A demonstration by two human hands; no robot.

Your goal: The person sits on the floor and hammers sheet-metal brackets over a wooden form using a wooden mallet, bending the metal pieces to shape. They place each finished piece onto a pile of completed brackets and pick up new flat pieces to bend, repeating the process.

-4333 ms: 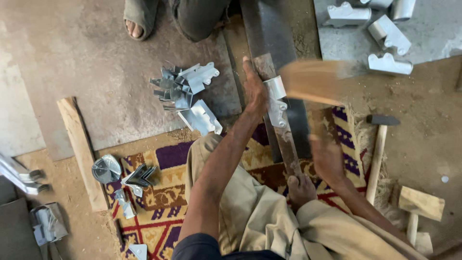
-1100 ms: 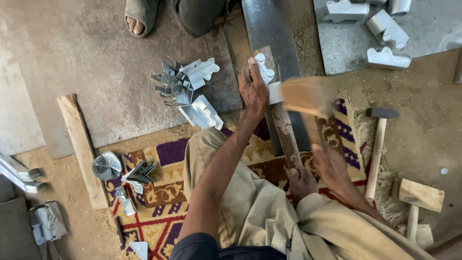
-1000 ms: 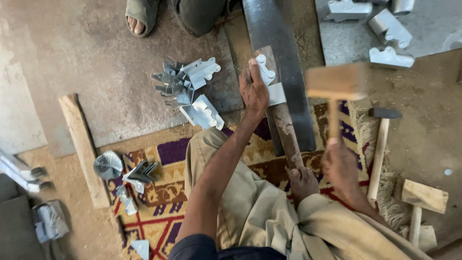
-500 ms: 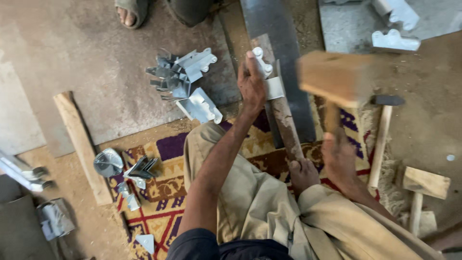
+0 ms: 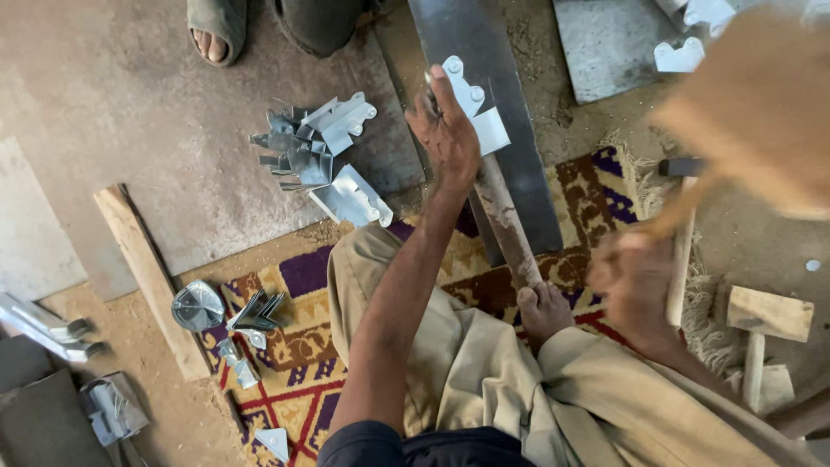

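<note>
My left hand (image 5: 447,130) presses a bent sheet-metal bracket (image 5: 474,108) onto the far end of a rusty iron bar (image 5: 506,225). The bar lies over a long dark steel plate (image 5: 484,52), and my bare foot (image 5: 545,311) rests on its near end. My right hand (image 5: 635,281) grips the handle of a wooden mallet. Its big head (image 5: 761,112) is raised and blurred at the upper right, well above the bracket.
A pile of finished brackets (image 5: 320,151) lies left of the plate, more brackets (image 5: 692,35) at the top right. A second wooden mallet (image 5: 765,324) and a steel hammer (image 5: 679,216) lie at right. Another person's sandalled foot (image 5: 216,30) stands at top. A wooden plank (image 5: 151,277) lies at left.
The mallet has swung up from a strike on the bracket to a high raised position at the right. My left hand stays on the bracket.
</note>
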